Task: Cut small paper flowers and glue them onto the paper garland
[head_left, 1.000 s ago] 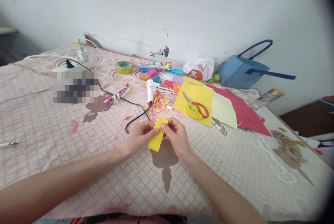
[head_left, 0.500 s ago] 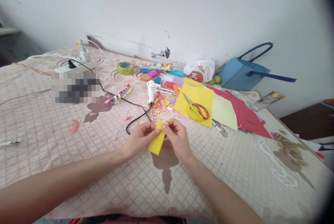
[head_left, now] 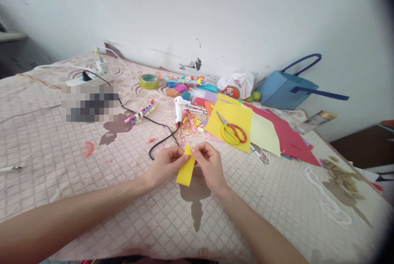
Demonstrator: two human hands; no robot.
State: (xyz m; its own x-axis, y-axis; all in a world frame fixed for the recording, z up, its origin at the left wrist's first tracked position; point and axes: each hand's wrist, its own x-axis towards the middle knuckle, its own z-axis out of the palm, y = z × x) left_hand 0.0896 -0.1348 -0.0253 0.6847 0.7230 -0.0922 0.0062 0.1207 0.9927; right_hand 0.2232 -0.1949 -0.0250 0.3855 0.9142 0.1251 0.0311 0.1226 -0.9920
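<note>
Paper strip (head_left: 186, 171), yellow, is held just above the cloth (head_left: 92, 182), near its front centre. Left hand (head_left: 164, 166) pinches the strip's upper left edge between thumb and fingers. Right hand (head_left: 209, 163) pinches the upper right edge likewise. Behind the hands lie a glue gun (head_left: 177, 107), a scrap pile (head_left: 191, 124) and scissors (head_left: 231, 129) on a yellow sheet (head_left: 237, 112).
</note>
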